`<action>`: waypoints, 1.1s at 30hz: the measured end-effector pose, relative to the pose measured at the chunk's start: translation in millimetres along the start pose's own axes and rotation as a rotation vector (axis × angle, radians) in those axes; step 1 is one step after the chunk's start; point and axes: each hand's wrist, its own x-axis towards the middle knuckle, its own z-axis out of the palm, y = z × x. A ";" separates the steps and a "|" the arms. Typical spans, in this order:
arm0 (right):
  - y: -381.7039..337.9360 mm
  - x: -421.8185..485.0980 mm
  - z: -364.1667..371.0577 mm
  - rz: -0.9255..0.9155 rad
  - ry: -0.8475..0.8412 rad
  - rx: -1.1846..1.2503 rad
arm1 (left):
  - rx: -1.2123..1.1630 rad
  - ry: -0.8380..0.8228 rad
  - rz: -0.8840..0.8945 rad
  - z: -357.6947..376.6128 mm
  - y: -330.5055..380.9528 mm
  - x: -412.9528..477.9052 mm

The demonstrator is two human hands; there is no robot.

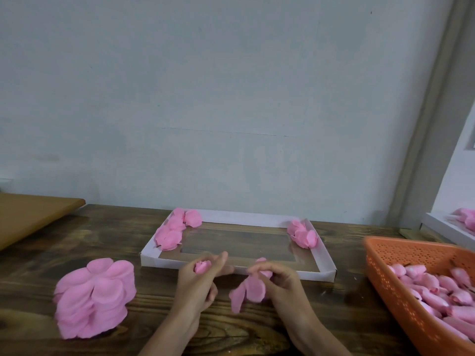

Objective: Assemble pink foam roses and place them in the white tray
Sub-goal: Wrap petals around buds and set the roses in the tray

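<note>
Left hand (196, 282) around rosebud (202, 266), right hand (281, 278) pinch-tight on petals (251, 289); wooden table (108, 237), grey wall (205, 98).

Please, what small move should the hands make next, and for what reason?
Probably the right hand should bring its petals to the bud in the left hand and wrap them around it. The bud is bare and the petals hang loose, apart from it, so this rose does not look ready for the tray, where finished roses lie in two corners.
</note>
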 end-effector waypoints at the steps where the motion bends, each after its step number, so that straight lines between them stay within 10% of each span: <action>1: -0.5 0.2 -0.2 0.001 -0.013 -0.007 | 0.025 -0.021 -0.004 0.3 -0.1 -0.5; 18: -0.3 5.8 -10.2 0.052 -0.041 0.051 | 0.439 -0.369 0.165 9.3 -6.3 -11.1; 24: -9.8 5.2 -30.1 -0.049 -0.110 -1.011 | 0.701 -0.270 0.339 6.6 -4.8 -11.6; 33: -4.5 5.9 -30.4 0.082 -0.252 -1.077 | 0.830 -0.235 0.345 11.1 -1.8 -15.8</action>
